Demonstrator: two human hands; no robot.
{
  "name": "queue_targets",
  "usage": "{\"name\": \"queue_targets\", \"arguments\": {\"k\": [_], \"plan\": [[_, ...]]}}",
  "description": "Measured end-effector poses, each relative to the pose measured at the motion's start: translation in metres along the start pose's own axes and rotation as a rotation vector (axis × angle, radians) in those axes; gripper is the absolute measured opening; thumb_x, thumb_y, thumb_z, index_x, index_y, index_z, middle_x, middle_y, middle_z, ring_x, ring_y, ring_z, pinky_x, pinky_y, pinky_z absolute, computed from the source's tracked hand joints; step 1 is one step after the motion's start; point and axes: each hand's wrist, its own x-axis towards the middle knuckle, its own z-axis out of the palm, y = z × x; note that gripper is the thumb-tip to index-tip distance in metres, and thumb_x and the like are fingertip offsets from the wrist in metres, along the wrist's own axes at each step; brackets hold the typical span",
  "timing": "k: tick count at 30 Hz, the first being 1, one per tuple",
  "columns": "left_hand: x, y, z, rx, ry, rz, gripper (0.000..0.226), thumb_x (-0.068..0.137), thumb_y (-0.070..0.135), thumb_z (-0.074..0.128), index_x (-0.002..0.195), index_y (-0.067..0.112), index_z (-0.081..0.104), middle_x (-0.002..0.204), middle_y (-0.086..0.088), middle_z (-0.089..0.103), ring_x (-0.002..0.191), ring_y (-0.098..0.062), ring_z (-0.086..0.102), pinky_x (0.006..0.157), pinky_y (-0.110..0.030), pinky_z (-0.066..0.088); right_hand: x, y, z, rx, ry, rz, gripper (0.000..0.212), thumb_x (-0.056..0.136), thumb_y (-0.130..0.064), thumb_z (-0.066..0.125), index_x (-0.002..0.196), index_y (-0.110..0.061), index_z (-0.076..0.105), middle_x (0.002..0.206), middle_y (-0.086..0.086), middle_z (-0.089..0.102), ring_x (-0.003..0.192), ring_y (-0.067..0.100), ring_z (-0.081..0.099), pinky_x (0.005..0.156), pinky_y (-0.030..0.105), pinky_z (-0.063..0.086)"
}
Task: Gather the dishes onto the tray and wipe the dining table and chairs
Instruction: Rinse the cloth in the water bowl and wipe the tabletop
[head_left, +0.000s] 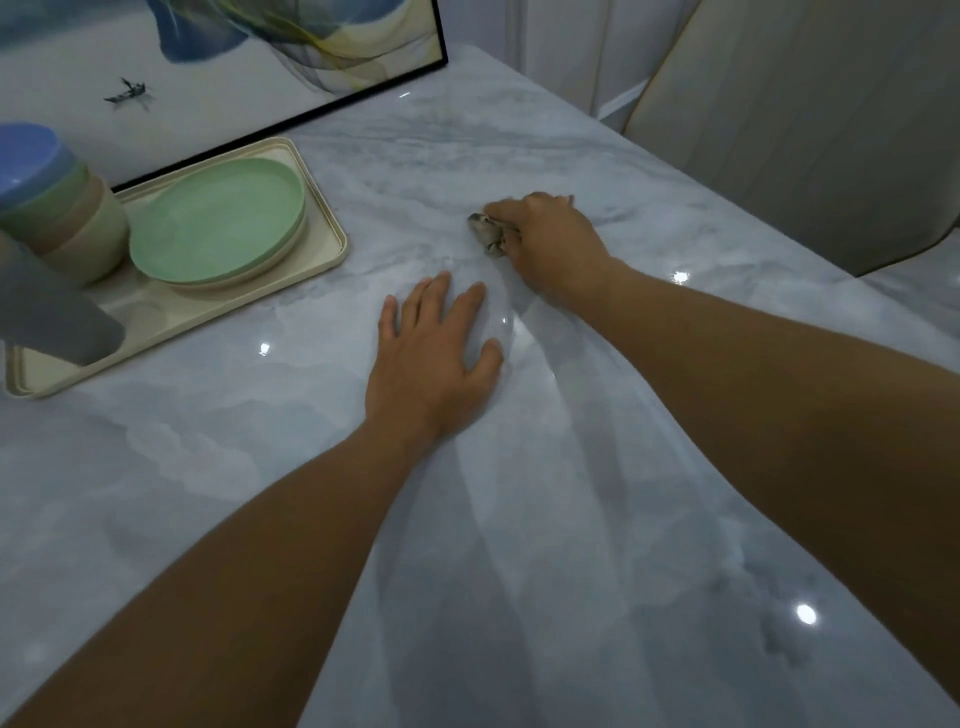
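The right hand (545, 239) clamps a crumpled cloth (488, 235) on the marble table (571, 519); the left hand (434, 358) lies flat, fingers spread. The tray (322, 208) lies at ten o'clock, nearer the left.

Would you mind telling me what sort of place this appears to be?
Most likely a home dining area: a glossy marble-look table, an upholstered chair pulled up to it, and a tray of plastic dishes beside a framed picture.
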Motion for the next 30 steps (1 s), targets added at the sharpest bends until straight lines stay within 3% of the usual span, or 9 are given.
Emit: {"name": "queue_targets", "arguments": {"k": [9, 13, 17, 20, 24, 30], "plan": [[-0.004, 0.003, -0.003, 0.022, -0.014, 0.011, 0.068, 0.096, 0.053, 0.033, 0.161, 0.032, 0.033, 0.173, -0.009, 0.019, 0.159, -0.026, 0.017, 0.129, -0.054, 0.002, -0.097, 0.02, -0.035, -0.001, -0.031, 0.057, 0.036, 0.095, -0.011, 0.058, 0.127, -0.019, 0.071, 0.115, 0.019, 0.067, 0.101, 0.036, 0.064, 0.089, 0.045, 0.052], [-0.006, 0.01, -0.008, 0.246, 0.057, 0.049, 0.061, 0.097, 0.04, 0.037, 0.157, 0.026, 0.039, 0.169, -0.013, 0.026, 0.153, -0.034, 0.027, 0.125, -0.059, 0.014, -0.142, 0.025, -0.045, -0.012, -0.05, 0.073, 0.034, 0.094, -0.012, 0.059, 0.126, -0.019, 0.071, 0.113, 0.019, 0.067, 0.099, 0.037, 0.066, 0.087, 0.045, 0.054], [-0.012, 0.039, -0.014, 0.427, -0.043, 0.012, 0.056, 0.108, 0.029, 0.03, 0.162, 0.019, 0.022, 0.171, -0.015, 0.017, 0.156, -0.037, 0.018, 0.125, -0.06, 0.012, -0.188, 0.023, -0.054, 0.001, -0.045, 0.094, 0.036, 0.093, -0.011, 0.061, 0.127, -0.018, 0.071, 0.114, 0.019, 0.068, 0.099, 0.038, 0.066, 0.083, 0.046, 0.056], [-0.039, 0.068, -0.018, 0.289, 0.0, -0.114, 0.053, 0.101, 0.018, 0.041, 0.154, 0.016, 0.037, 0.163, -0.014, 0.032, 0.149, -0.035, 0.03, 0.119, -0.053, 0.024, -0.224, 0.017, -0.061, 0.023, -0.044, 0.124, 0.041, 0.091, -0.012, 0.062, 0.131, -0.02, 0.069, 0.122, 0.017, 0.067, 0.107, 0.038, 0.065, 0.084, 0.042, 0.056], [-0.123, 0.087, -0.027, 0.051, 0.082, -0.01, 0.042, 0.086, 0.024, 0.05, 0.125, 0.015, 0.065, 0.131, -0.011, 0.06, 0.117, -0.034, 0.056, 0.091, -0.045, 0.045, -0.264, 0.01, -0.066, 0.04, -0.056, 0.134, 0.043, 0.09, -0.012, 0.064, 0.133, -0.018, 0.067, 0.128, 0.015, 0.067, 0.115, 0.038, 0.062, 0.087, 0.04, 0.053], [-0.282, 0.069, -0.039, -0.033, 0.072, -0.089, 0.03, 0.076, 0.025, 0.053, 0.101, 0.018, 0.069, 0.111, -0.003, 0.062, 0.098, -0.03, 0.06, 0.075, -0.039, 0.047, -0.315, -0.019, -0.076, 0.044, -0.147, 0.188, 0.047, 0.092, -0.014, 0.065, 0.139, -0.02, 0.063, 0.126, 0.02, 0.06, 0.115, 0.044, 0.054, 0.093, 0.045, 0.049]]}}
